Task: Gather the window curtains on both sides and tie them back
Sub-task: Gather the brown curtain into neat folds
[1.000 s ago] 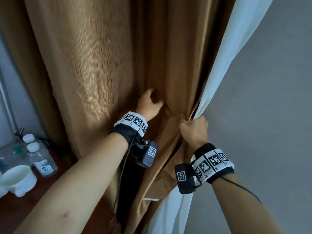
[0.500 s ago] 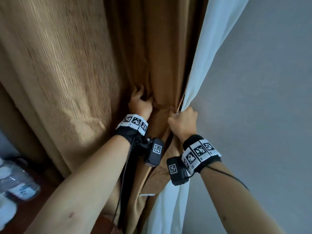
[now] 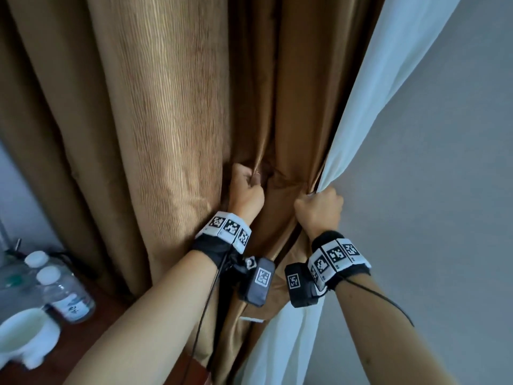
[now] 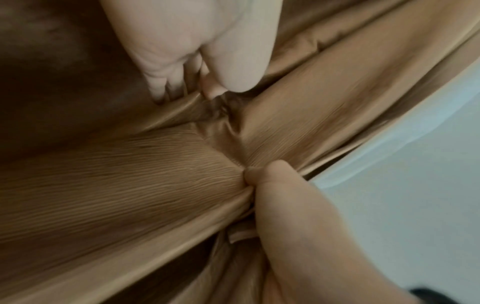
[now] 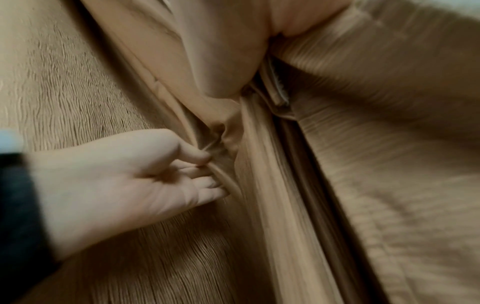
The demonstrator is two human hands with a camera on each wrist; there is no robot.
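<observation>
Brown curtain [image 3: 180, 129], hanging at the right end of the window beside the grey wall [image 3: 444, 190]: half gathered, left hand [image 3: 244, 190] pinching a fold, right hand [image 3: 319, 209] fisted round its edge with the white sheer [image 3: 369, 107]; no tie-back seen, tying seemingly still ahead. Near left, on a dark wooden surface [image 3: 83, 343]: water bottles [image 3: 66, 293], white cup [image 3: 25, 337].

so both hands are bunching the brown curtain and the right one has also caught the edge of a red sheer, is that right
Not quite: the sheer is white, not red, as the head view shows. The rest holds: the left hand and right hand both grip folds of the brown curtain.
</observation>
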